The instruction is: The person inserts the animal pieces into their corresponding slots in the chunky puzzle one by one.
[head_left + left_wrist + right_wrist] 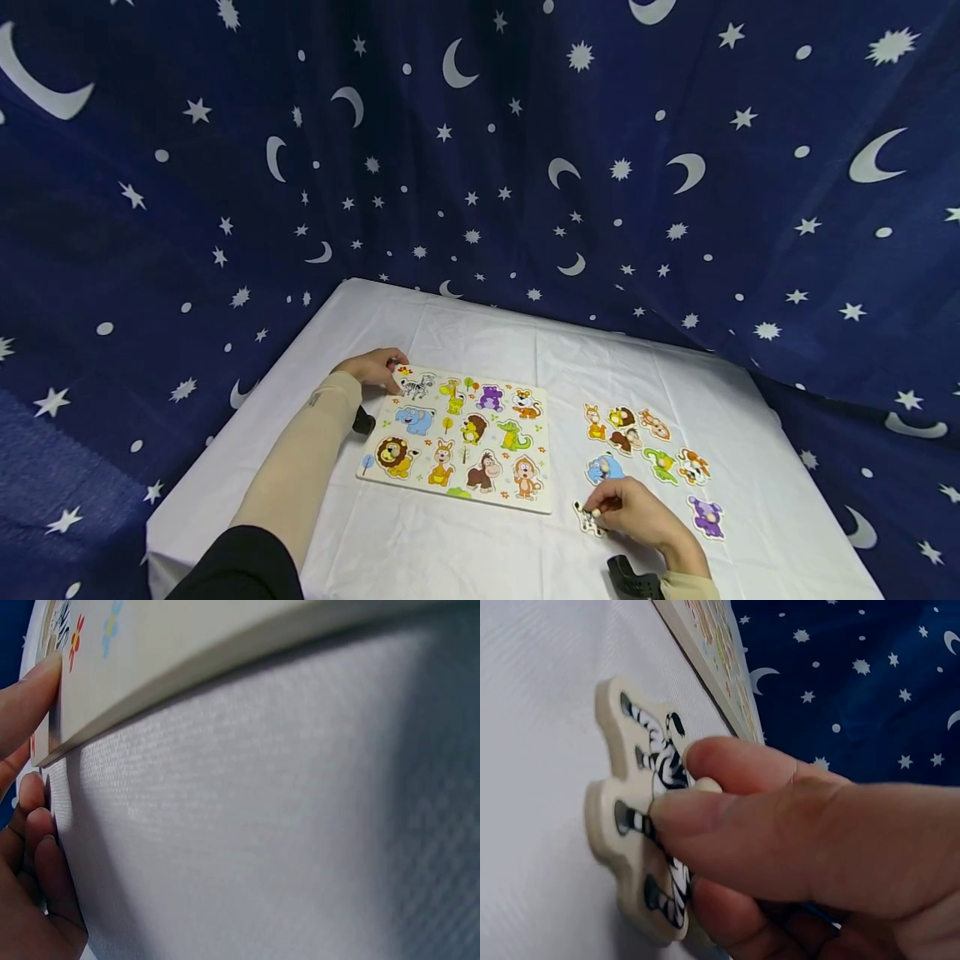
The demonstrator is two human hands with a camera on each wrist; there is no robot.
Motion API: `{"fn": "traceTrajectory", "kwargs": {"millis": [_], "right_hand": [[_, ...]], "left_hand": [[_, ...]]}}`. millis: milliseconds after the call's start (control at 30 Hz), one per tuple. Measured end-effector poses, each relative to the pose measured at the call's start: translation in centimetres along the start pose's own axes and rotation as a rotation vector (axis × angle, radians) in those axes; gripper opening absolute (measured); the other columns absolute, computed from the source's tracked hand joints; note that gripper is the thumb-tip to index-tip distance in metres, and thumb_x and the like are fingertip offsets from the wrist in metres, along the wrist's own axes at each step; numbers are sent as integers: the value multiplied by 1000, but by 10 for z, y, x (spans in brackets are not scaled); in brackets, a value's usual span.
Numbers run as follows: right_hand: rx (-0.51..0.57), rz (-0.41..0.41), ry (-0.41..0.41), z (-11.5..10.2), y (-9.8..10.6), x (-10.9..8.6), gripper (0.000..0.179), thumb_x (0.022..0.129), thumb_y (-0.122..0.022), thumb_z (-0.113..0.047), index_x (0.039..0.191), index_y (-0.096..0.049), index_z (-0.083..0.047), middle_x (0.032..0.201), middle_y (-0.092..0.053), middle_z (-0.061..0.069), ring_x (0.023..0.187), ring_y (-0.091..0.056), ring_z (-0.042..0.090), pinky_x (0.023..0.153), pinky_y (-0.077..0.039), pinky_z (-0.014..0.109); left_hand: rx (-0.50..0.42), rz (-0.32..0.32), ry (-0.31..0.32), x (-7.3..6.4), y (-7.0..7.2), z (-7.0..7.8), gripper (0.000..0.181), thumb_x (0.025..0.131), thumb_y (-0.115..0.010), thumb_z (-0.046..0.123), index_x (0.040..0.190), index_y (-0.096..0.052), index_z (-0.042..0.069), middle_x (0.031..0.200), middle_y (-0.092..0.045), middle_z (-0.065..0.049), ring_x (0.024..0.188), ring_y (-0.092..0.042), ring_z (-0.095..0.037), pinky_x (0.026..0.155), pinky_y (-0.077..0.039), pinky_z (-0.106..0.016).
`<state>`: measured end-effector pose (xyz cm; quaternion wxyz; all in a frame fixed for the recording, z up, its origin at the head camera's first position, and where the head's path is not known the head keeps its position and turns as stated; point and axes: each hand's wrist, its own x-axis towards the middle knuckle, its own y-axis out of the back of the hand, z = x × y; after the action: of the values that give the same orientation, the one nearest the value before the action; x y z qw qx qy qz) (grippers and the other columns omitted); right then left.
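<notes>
Diagonally across the cream wooden board [492,447] from the left hand [372,368] gripping its corner, the right hand [639,511] pinches a black-and-white zebra piece [586,518].

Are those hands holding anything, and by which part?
The right hand pinches the zebra piece by its knob; the left hand grips the board by its far left corner.

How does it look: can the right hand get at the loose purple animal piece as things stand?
Probably not yet: the right hand pinches the zebra piece by its knob, so it is occupied. Otherwise the way looks free: the purple animal piece lies nearby on the white cloth, uncovered.
</notes>
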<state>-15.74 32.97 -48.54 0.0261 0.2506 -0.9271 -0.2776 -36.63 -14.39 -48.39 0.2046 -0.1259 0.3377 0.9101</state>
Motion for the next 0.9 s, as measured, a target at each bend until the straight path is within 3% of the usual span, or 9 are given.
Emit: {"fn": "traceTrajectory", "kwargs": {"millis": [167, 500, 900], "right_hand": [[-16, 38, -4, -1, -2, 1, 14, 76, -70, 9, 89, -73, 4, 75, -67, -3, 68, -56, -1, 61, -49, 21], [-80, 96, -26, -6, -8, 4, 13, 77, -73, 5, 89, -75, 3, 76, -67, 2, 66, -53, -2, 60, -48, 20], [-79, 143, -45, -19, -14, 14, 14, 78, -74, 3, 93, -74, 4, 81, -66, 4, 70, -54, 0, 62, -49, 21]], "left_hand": [[3, 5, -17, 2, -1, -1, 60, 74, -82, 0, 128, -55, 5, 92, -39, -3, 95, -43, -21, 86, -34, -33], [-26, 17, 27, -1, 1, 6, 62, 73, -83, -2, 128, -55, 7, 98, -41, -5, 99, -44, -22, 88, -35, -34], [-34, 27, 8, -1, -3, 1, 61, 72, -84, -2, 126, -57, 6, 97, -41, -5, 98, -44, -22, 88, -34, -34]]}}
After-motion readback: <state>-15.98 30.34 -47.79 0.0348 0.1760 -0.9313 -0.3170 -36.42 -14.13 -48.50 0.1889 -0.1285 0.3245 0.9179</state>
